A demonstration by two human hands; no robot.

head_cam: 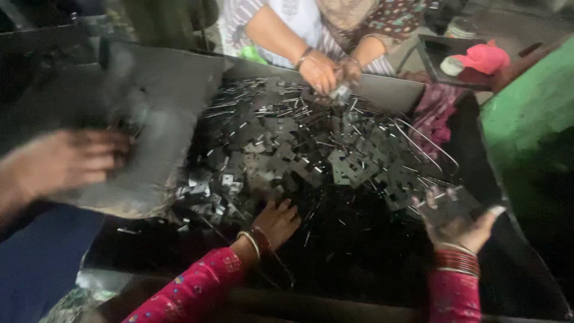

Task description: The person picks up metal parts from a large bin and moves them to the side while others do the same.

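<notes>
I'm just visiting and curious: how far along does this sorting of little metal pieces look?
Early, it seems. A big heap of small flat punched metal plates covers the dark metal tray; no sorted pile shows. The right hand holds one plate; the left hand rests at the heap's edge. Another person's hands work the far side.

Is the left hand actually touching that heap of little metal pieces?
Touching. The head view shows the left hand palm-down, its fingers resting on the near edge of the metal pieces in the dark tray.
</notes>
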